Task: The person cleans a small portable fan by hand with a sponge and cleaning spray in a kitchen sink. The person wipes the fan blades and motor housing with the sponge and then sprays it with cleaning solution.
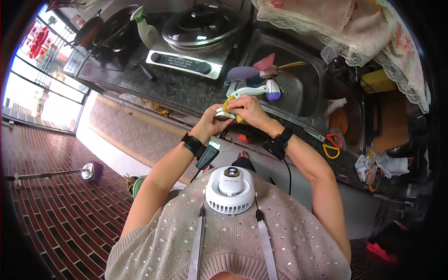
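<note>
A small fan with pink and purple plastic blades (266, 66) and a white arm (251, 91) lies over the left rim of the steel sink (308, 94). Its round white base (224, 113) is gripped in my left hand (210, 122) at the counter's front edge. My right hand (251, 110) presses a yellow cloth or sponge (229, 104) against the base and lower arm. The far side of the base is hidden by my fingers.
Scissors with red and yellow handles (331, 145) lie on the counter right of my hands. An induction cooker (182, 63) bears a lidded pan (201, 28), beside a spray bottle (145, 29). A wooden cutting board (390, 122) and plastic bags (367, 168) are further right.
</note>
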`<state>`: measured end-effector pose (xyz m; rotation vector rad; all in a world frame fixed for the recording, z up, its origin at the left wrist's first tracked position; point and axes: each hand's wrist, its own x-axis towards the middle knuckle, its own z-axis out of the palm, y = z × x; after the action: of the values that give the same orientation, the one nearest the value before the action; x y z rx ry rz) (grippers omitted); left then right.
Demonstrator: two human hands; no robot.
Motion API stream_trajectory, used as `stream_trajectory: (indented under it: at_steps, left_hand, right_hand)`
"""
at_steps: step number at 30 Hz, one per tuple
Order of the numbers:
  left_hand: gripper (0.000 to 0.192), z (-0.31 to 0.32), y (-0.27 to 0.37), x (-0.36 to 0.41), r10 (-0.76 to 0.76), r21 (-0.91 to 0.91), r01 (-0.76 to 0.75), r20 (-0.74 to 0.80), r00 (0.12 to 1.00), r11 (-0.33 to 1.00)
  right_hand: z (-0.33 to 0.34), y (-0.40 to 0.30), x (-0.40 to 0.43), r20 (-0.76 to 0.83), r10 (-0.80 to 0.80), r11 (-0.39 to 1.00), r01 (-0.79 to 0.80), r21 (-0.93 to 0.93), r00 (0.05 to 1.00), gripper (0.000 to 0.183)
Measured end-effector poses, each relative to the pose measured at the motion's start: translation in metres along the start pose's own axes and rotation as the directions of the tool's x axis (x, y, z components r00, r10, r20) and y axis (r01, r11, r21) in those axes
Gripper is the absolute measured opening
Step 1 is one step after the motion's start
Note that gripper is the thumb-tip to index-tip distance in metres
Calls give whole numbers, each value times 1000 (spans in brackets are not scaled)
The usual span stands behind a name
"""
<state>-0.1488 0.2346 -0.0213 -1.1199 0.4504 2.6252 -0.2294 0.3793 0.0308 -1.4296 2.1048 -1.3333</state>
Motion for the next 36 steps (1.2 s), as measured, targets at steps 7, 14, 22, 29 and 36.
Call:
stream_trajectory:
  at_steps: [7, 14, 22, 29, 36]
  left_hand:
    - [34, 0, -2, 3, -6, 7, 5, 67, 998, 1000]
    - [35, -5, 1, 2, -15, 25, 14, 77, 997, 1000]
    - [36, -8, 1, 4, -36, 3, 35, 112, 993, 999]
    - [33, -8, 1, -3, -6, 30, 4, 66, 998, 1000]
    - [39, 0, 2, 0, -2, 50, -2, 71, 997, 999]
  right_hand:
    - [-69, 49, -22, 152, 211, 878, -119, -463, 966, 15]
    - [-27, 25, -16, -177, 91, 996, -88, 23, 980, 19]
    - [-29, 87, -58, -253, 389, 893, -431, -134, 886, 20]
    - [-13, 38, -35, -358, 179, 982, -141, 129, 916, 18]
    - [-23, 89, -46, -360, 362, 916, -400, -33, 860, 19]
